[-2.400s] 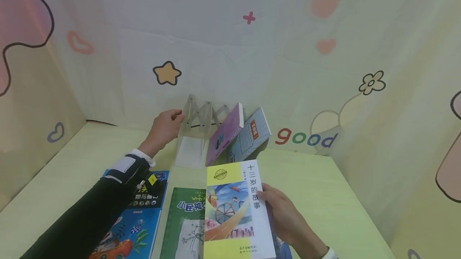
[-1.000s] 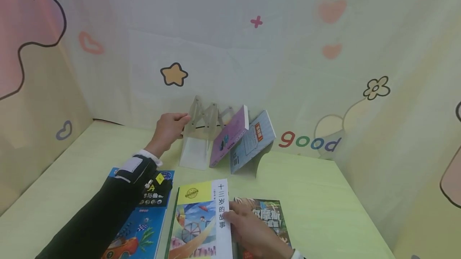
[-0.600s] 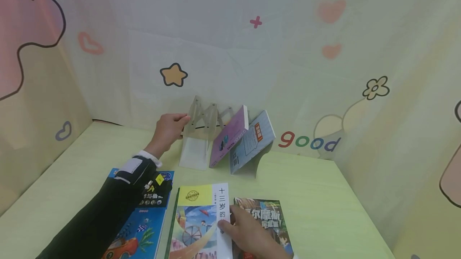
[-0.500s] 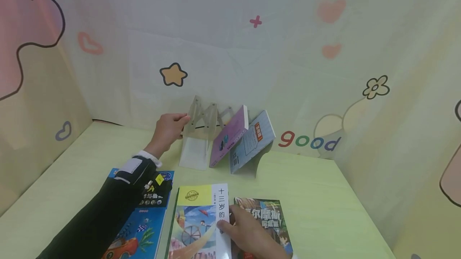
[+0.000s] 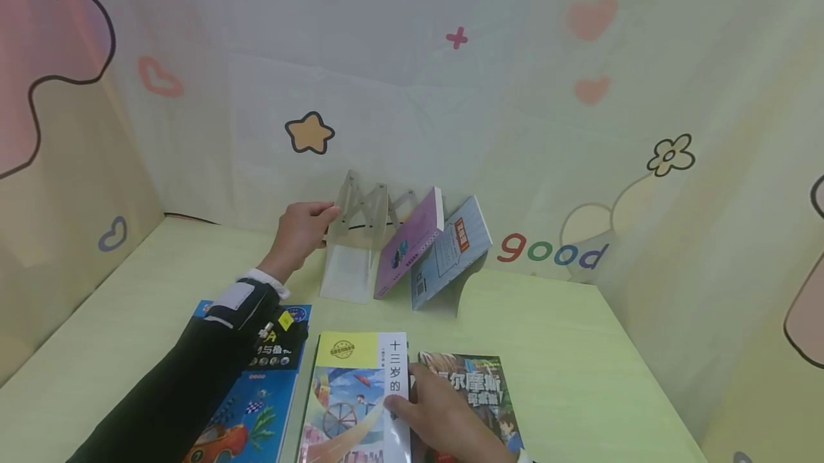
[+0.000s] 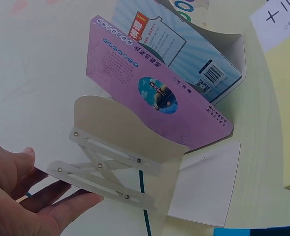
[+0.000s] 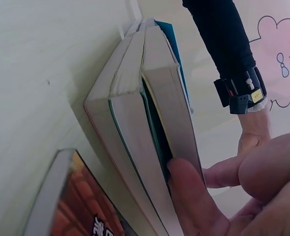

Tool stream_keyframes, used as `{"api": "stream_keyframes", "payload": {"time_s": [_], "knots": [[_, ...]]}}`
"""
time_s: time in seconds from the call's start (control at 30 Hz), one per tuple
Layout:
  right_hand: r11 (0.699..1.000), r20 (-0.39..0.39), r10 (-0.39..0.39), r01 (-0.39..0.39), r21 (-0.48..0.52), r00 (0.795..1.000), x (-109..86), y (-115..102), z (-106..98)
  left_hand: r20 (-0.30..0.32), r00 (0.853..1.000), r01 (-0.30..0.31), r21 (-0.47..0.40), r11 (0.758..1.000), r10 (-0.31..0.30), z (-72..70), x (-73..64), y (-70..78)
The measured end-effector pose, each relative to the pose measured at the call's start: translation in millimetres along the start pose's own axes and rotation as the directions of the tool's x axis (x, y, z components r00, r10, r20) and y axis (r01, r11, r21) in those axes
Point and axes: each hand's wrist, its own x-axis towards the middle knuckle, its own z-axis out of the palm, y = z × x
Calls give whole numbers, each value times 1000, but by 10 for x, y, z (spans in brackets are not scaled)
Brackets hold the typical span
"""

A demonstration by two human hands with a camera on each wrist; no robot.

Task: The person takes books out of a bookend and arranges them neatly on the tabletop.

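Note:
My left hand (image 5: pixel 299 234) pinches the left end of a white extendable bookend (image 5: pixel 347 273) at the back of the table. In the left wrist view, thumb and fingers sit on either side of its end panel (image 6: pixel 115 118). A purple book (image 5: pixel 410 245) and a light blue book (image 5: pixel 453 252) lean to the right in the bookend. My right hand (image 5: pixel 450 413) grips the right edge of a yellow and white book (image 5: pixel 344 413). That book tops a stack of books; in the right wrist view a finger (image 7: pixel 189 191) reaches under it, above the green-edged book (image 7: pixel 135 128).
A blue book (image 5: pixel 251 406) lies at front left, partly under my left sleeve. A dark illustrated book (image 5: pixel 483 384) lies to the right of the stack, partly behind my right hand. A patterned curtain (image 5: pixel 412 55) hangs behind the table (image 5: pixel 566 363).
The right hand has brought the yellow and white book left and down, over the green book; lately it slid slightly nearer. The dark book came into view. My left hand stays on the bookend.

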Motion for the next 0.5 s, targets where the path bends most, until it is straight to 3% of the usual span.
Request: {"api": "stream_keyframes", "payload": {"time_s": [0.5], "knots": [[999, 11, -11, 12, -49, 1000, 4, 19, 28, 7, 1000, -15, 1, 1000, 15, 12, 9, -27]]}}
